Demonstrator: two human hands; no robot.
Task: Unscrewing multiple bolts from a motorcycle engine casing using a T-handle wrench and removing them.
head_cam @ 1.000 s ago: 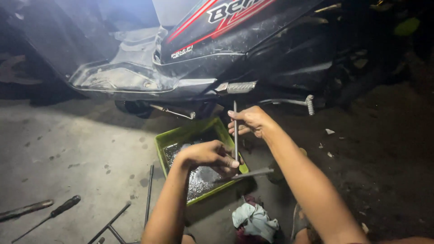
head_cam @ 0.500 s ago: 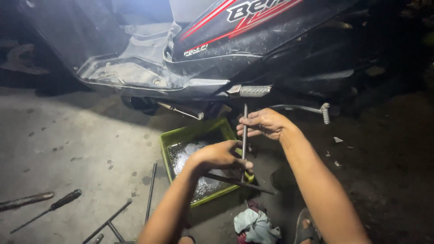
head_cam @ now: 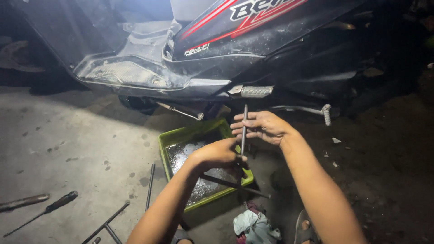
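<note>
Both hands have lifted slightly, the left hand (head_cam: 217,154) clenched low on the upright T-handle wrench (head_cam: 243,135) above the green tray (head_cam: 176,138), the right hand (head_cam: 262,127) pinching its shaft with loosely curled fingers.

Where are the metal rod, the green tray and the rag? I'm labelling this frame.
metal rod (head_cam: 244,129), head view, mid-shaft between both hands.
green tray (head_cam: 181,134), head view, far rim.
rag (head_cam: 253,226), head view, pale cloth middle.

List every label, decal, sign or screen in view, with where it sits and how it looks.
Large decal: top of the scooter's dark side panel, big white letters cut off by the frame edge, beside red and white stripes.
Small decal: lower front of the same panel, small white lettering.
No packages, signs or screens.
</note>
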